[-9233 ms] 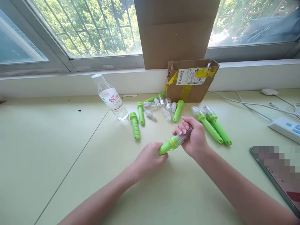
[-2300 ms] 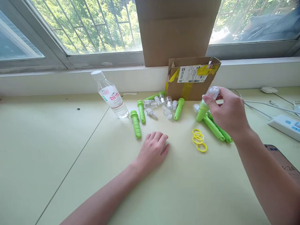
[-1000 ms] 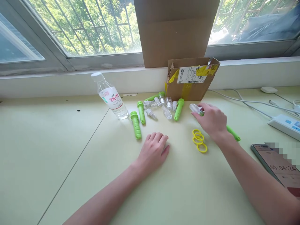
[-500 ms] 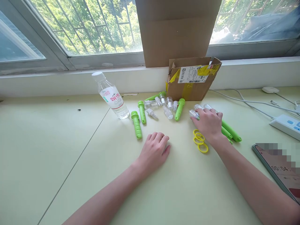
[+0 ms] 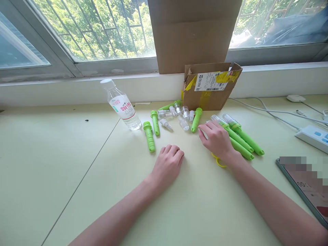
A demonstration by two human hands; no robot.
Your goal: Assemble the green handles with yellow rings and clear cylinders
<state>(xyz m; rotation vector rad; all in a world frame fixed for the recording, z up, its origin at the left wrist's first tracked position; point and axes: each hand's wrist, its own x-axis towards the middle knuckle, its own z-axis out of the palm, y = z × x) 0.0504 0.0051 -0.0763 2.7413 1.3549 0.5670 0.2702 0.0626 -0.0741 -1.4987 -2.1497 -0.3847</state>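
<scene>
My left hand (image 5: 168, 161) rests on the table in a loose fist, fingers curled under, with nothing visible in it. A ridged green handle (image 5: 149, 137) lies to its upper left, with another green handle (image 5: 155, 122) behind. My right hand (image 5: 215, 137) hovers palm down, thumb apart from the fingers, holding nothing I can see. Its fingertips are just below a green handle (image 5: 196, 120). Under its wrist are yellow rings (image 5: 220, 163), partly hidden. Beside it lie several green sticks with clear caps (image 5: 242, 133). Clear plastic caps (image 5: 183, 122) are heaped at the back.
A water bottle (image 5: 124, 107) stands at the back left. A cardboard box (image 5: 212, 92) is against the sill. To the right are a power strip (image 5: 314, 136), white cables (image 5: 276, 108) and a phone (image 5: 302, 191).
My right hand has moved left off the capped green sticks, uncovering them and covering part of the yellow rings. My left thumb has tucked in against its fingers.
</scene>
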